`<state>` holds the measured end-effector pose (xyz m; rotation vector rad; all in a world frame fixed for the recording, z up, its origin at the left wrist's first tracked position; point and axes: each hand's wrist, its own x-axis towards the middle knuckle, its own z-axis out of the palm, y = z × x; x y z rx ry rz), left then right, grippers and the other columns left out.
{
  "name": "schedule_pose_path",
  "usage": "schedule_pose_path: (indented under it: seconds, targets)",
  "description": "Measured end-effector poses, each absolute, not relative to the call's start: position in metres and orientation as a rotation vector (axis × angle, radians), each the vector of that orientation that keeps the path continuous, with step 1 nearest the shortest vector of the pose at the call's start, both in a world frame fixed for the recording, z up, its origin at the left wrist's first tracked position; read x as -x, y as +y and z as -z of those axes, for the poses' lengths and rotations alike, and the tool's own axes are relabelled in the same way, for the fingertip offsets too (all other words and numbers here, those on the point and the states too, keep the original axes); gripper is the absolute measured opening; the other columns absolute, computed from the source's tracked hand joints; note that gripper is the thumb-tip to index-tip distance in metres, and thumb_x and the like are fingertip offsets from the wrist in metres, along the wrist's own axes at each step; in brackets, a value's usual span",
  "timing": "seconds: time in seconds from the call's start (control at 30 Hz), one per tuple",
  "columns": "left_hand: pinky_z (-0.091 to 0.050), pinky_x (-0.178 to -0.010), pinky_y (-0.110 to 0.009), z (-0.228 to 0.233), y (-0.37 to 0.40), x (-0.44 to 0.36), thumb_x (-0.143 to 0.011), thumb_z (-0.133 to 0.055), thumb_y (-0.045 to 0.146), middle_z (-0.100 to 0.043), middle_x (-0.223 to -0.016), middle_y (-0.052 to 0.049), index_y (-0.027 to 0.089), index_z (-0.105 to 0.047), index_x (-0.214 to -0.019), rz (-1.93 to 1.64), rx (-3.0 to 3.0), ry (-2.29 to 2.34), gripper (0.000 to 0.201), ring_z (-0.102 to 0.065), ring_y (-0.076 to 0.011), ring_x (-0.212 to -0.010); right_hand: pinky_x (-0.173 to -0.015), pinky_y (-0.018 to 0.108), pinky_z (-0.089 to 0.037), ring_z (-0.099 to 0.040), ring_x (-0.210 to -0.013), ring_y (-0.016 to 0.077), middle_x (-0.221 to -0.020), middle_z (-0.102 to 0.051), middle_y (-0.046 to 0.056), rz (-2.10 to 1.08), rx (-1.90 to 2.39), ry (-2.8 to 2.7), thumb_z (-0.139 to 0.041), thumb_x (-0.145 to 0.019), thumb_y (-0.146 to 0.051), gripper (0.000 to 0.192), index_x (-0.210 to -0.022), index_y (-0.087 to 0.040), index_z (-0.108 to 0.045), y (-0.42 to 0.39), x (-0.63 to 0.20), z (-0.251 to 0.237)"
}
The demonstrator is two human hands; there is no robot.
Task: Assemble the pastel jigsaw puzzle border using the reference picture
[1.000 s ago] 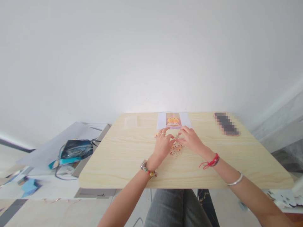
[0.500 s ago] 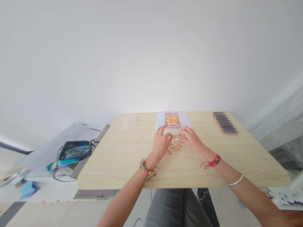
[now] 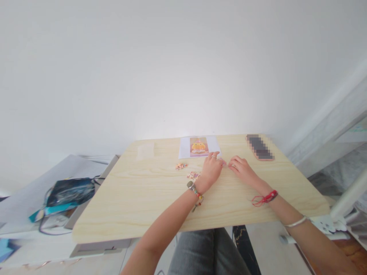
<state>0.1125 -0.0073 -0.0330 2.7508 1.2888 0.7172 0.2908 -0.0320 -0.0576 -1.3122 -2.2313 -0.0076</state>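
Observation:
My left hand (image 3: pixel 212 168) hovers low over the table, just in front of the printed sheet (image 3: pixel 184 148) with its yellow cartoon figure. Its fingers are curled, and pinkish puzzle pieces (image 3: pixel 223 163) show right at the fingertips; what it grips is partly hidden. Facing it from the right, my right hand (image 3: pixel 242 170) is closed in a pinch, with a small pale puzzle piece (image 3: pixel 232 165) showing at the fingertips. Loose puzzle pieces (image 3: pixel 193 175) lie beside my left wrist. Another small heap of pieces (image 3: pixel 180 166) sits farther left.
A pixelated phone (image 3: pixel 260 147) lies at the table's back right. Toward the back left is a translucent sheet (image 3: pixel 145 151). The wooden table (image 3: pixel 137 198) backs onto a white wall. To its left, a dark bag (image 3: pixel 70 193) rests on a lower surface.
The view has swung to the right. Both hands have shifted right along the table, away from the spot before the sheet. Two small heaps of pieces now show at the left.

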Motion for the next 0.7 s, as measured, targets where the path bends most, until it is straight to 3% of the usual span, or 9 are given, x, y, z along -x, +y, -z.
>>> schedule_pose_path:
  seconds: [0.33,0.5,0.7]
  targets:
    - [-0.04,-0.095,-0.05,0.018,-0.01,-0.054,-0.07,-0.065,0.011,-0.044,-0.126,-0.014,0.016,-0.063,-0.082,-0.715,-2.652,1.488,0.013,-0.039,-0.0322,-0.12,-0.075,0.032,-0.042,-0.054,-0.08,0.0168,-0.087,-0.055,0.005,-0.092,1.389,-2.222,-0.05,-0.082,-0.013,0.012,-0.081,-0.017,-0.061,-0.023,-0.296,0.054]
    - [-0.042,-0.093,-0.047,0.015,-0.013,-0.016,-0.07,-0.066,0.011,-0.045,-0.124,-0.014,0.016,-0.064,-0.084,-0.652,-2.589,1.66,0.015,-0.042,-0.0321,-0.115,-0.076,0.03,-0.044,-0.056,-0.082,0.0156,-0.09,-0.055,0.006,-0.205,1.256,-2.305,-0.049,-0.085,-0.016,0.014,-0.083,-0.017,-0.063,-0.026,-0.259,0.038]
    - [-0.043,-0.092,-0.047,0.026,-0.02,-0.017,-0.068,-0.066,0.01,-0.047,-0.123,-0.013,0.017,-0.066,-0.083,-0.615,-2.566,1.611,0.016,-0.043,-0.0307,-0.116,-0.074,0.03,-0.044,-0.056,-0.081,0.0172,-0.087,-0.056,0.006,-0.172,1.275,-2.42,-0.06,-0.079,-0.021,0.007,-0.081,-0.016,-0.064,-0.022,-0.217,0.031]
